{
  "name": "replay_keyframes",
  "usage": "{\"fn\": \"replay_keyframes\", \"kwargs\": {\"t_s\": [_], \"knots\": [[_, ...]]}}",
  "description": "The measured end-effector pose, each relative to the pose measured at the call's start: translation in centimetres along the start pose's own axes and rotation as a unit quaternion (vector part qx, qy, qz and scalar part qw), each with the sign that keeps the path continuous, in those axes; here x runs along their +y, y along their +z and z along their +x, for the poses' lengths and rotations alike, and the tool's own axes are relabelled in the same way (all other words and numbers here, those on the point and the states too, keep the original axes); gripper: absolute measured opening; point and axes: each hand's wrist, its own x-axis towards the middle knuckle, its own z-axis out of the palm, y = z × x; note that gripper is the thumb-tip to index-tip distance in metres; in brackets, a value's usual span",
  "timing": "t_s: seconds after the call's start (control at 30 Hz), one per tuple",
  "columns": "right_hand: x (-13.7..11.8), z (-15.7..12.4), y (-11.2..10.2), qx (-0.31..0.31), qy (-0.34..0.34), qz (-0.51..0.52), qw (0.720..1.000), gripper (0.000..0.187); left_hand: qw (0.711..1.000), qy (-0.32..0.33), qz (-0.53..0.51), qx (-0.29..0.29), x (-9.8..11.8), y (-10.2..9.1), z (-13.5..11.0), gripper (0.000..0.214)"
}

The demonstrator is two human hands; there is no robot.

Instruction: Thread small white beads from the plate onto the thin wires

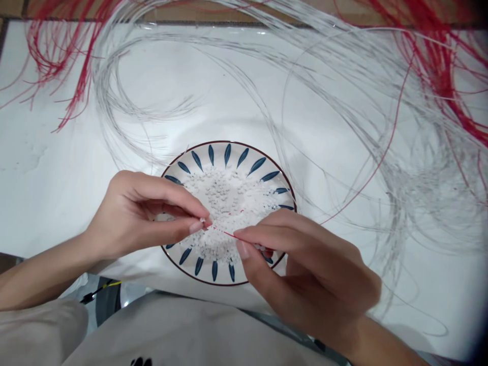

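Ok, head view. My read: left hand (141,216) sits over the left half of the plate (249,152), thumb and forefinger pinched tight on one small white bead (202,220), other fingers curled behind. Right hand (316,277) is over the plate's near right edge, thumb and forefinger closed on a single red strand (225,233), with a short tip poking out leftward toward the bead. Tip and bead are very close, and I cannot tell whether the tip is touching it or already inside it. Past the right hand the same strand comes out and runs up and right across the table (57,178) toward the red bundle (438,66) at the far right. The plate is white with blue leaf marks round the rim and a dark red edge. It holds a loose bead pile (229,195) in its centre, right under both pinches. It rests near the table's front edge. White strands (343,101) loop in wide arcs over the table beyond and to the right of the plate. A second red tuft (57,46) lies at the far left corner. A light garment (171,330) fills the bottom of the frame.
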Motion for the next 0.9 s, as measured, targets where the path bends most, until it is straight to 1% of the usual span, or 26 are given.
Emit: {"fn": "replay_keyframes", "kwargs": {"t_s": [0.1,0.33,0.4,0.53,0.6,0.9], "knots": [[0.04,-0.01,0.01,0.001,-0.001,0.000,1.000,0.021,1.000,-0.007,0.009,-0.004,0.10,-0.04,-0.03,0.015],[0.15,0.01,0.03,0.004,-0.006,0.000,1.000,0.020,0.999,-0.046,0.028,-0.004,0.31,-0.06,-0.14,0.008],[0.13,0.05,0.06,0.003,-0.002,-0.001,1.000,0.020,0.999,-0.037,0.034,-0.006,0.26,-0.05,-0.10,0.007],[0.06,0.13,0.02,-0.007,0.006,-0.004,1.000,0.022,0.999,0.014,0.044,-0.005,0.08,-0.02,0.00,0.010],[0.05,0.16,-0.02,-0.009,0.004,-0.003,1.000,0.023,0.998,0.030,0.053,-0.004,0.02,-0.01,0.02,0.011],[0.19,0.34,-0.07,-0.017,0.000,-0.002,1.000,0.024,0.998,0.034,0.057,0.003,0.07,0.06,0.09,0.013]]}}
